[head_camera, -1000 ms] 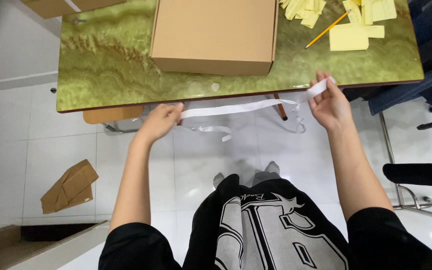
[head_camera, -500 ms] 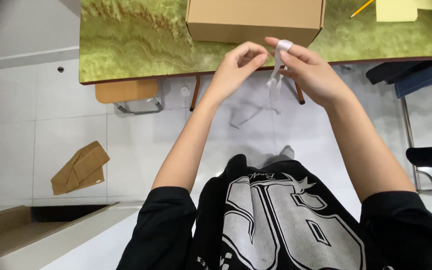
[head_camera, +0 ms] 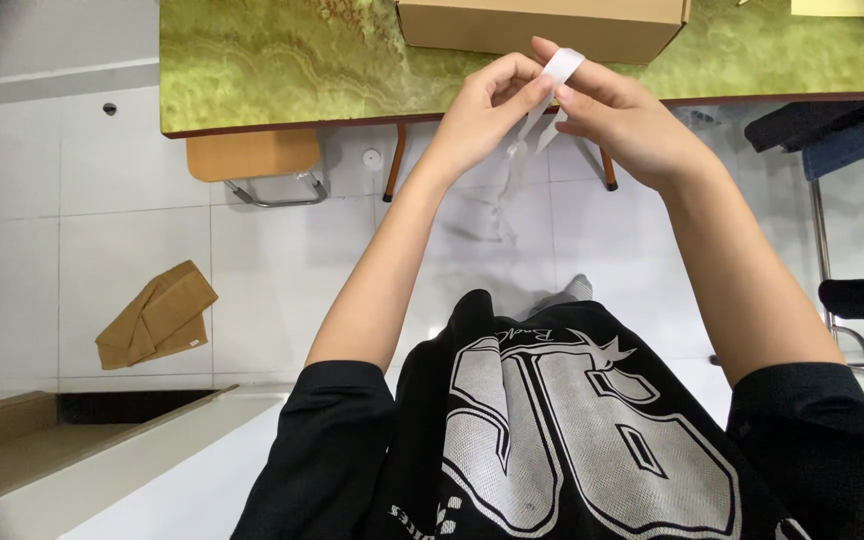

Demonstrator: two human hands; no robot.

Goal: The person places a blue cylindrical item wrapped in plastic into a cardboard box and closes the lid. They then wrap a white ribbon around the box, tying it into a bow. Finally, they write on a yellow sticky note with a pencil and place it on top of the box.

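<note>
My L hand (head_camera: 487, 105) & R hand (head_camera: 617, 115) both pinched the white strip (head_camera: 550, 90), looped over my R forefinger. Hands met just in front of the green bench (head_camera: 282, 70), w/ cardboard box (head_camera: 542, 25) on it.

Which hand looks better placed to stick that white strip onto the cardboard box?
Probably the right hand: the white strip is draped over its raised finger, just in front of the cardboard box. The left hand only pinches the hanging tail lower down.

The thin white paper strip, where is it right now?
The thin white paper strip is pinched between both hands, looped over a right-hand finger, just before the brown cardboard box.
</note>
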